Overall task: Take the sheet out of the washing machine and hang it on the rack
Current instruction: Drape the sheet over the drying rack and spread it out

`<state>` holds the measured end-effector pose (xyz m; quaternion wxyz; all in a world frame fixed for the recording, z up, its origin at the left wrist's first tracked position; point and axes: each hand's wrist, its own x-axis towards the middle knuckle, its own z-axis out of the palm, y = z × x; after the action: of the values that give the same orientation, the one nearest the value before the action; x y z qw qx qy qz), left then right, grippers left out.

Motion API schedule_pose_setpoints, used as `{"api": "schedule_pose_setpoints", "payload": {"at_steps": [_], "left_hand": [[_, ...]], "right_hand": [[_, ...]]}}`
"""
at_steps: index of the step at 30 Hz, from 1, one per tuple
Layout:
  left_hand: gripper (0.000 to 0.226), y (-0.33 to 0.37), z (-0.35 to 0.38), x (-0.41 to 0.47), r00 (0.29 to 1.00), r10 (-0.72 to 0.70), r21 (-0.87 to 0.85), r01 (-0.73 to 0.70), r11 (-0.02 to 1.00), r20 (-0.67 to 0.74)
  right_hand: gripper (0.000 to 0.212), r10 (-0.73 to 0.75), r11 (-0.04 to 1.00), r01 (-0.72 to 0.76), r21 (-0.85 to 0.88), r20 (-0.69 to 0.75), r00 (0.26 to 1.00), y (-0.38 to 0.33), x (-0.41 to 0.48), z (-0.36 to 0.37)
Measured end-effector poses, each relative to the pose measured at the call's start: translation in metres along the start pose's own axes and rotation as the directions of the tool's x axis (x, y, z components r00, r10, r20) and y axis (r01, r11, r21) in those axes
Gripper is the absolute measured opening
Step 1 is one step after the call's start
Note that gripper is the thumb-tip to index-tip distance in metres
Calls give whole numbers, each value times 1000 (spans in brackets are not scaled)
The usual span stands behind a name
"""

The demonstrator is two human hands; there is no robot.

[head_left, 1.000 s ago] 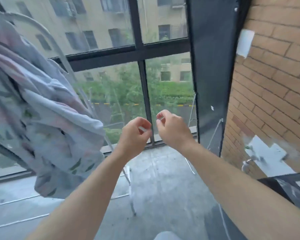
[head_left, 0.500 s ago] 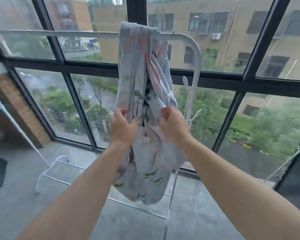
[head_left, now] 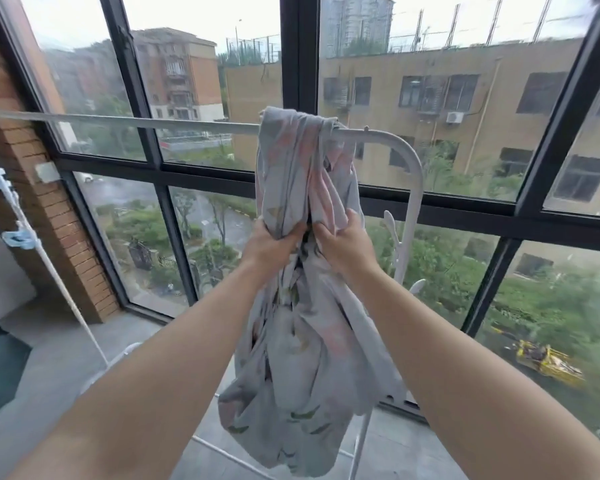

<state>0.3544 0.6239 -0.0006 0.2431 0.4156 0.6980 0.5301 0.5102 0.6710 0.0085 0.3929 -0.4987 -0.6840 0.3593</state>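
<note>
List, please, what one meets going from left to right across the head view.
lower blue peg → left hand → right hand → rack's curved end → yellow machine outside. The sheet, gripped by both hands, overlaps them, so it is left out.

Soft, overcast daylight enters through the tall black-framed glass window point(head_left: 298, 81), casting no hard shadows. Wide-angle distortion bends the frame edges; the right edge blurs.

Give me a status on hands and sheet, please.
Grip on sheet: left hand, right hand. Sheet bunched, draped over rack bar. Nothing in the way.
</note>
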Motion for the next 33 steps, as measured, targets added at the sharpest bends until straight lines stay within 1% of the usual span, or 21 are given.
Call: {"api": "schedule_pose_setpoints", "payload": {"at_steps": [2,3,5,7,9,11,13,16,17,19,21,23,25,28,30,32,33], "left_hand": [[59,0,1,7,999,46,-30,-45,999,25],[48,-1,1,9,998,53,-58,-50,997,34],[36,0,0,13,999,48,-132,-44,990,25],[24,3,-3,16,998,61,-178,-58,982,12],[14,7,-7,17,995,100,-205,-92,974,28],[18,17,-13,19,988,144,-213,-127,969,64],[21,32,-22,23,977,199,-224,-179,958,71],[26,62,-41,34,961,273,-309,-249,918,36],[29,73,-48,37,957,289,-333,-262,906,33],[40,95,-63,50,946,324,-313,-298,902,31],[46,113,-77,66,942,336,-271,-328,905,-19],[48,123,-84,85,950,304,-282,-313,907,-75],[52,120,-85,103,963,260,-283,-270,921,-73],[66,104,-81,121,972,231,-288,-235,928,-46],[60,94,-77,125,967,250,-292,-251,923,-44],[53,87,-75,128,967,255,-309,-250,918,-24],[55,83,-75,129,968,253,-330,-241,913,-7]], "right_hand": [[82,-26,1000,25,16,45,999,3,10,-5],[78,-31,999,30,14,69,997,3,13,-6],[63,-35,996,41,-81,80,996,1,18,-4],[54,-40,981,45,-187,31,999,-3,24,0],[44,-71,973,67,-219,-10,997,-11,25,3],[39,-140,978,133,-161,-34,990,-27,25,2],[39,-214,976,211,-59,-63,975,-48,26,0],[34,-285,949,304,86,-183,941,-86,34,-7],[32,-300,941,326,91,-222,928,-99,39,-12],[29,-318,933,353,63,-309,896,-126,51,-24],[27,-288,942,331,53,-378,880,-141,67,-32],[23,-248,958,286,29,-419,873,-145,78,-38],[25,-233,969,246,-32,-461,856,-142,82,-37],[32,-243,970,190,-153,-534,810,-134,77,-25],[35,-204,977,130,-171,-544,814,-128,72,-17],[35,-144,987,80,-138,-548,824,-119,67,-11],[36,-119,992,71,-107,-548,828,-113,65,-8]]}}
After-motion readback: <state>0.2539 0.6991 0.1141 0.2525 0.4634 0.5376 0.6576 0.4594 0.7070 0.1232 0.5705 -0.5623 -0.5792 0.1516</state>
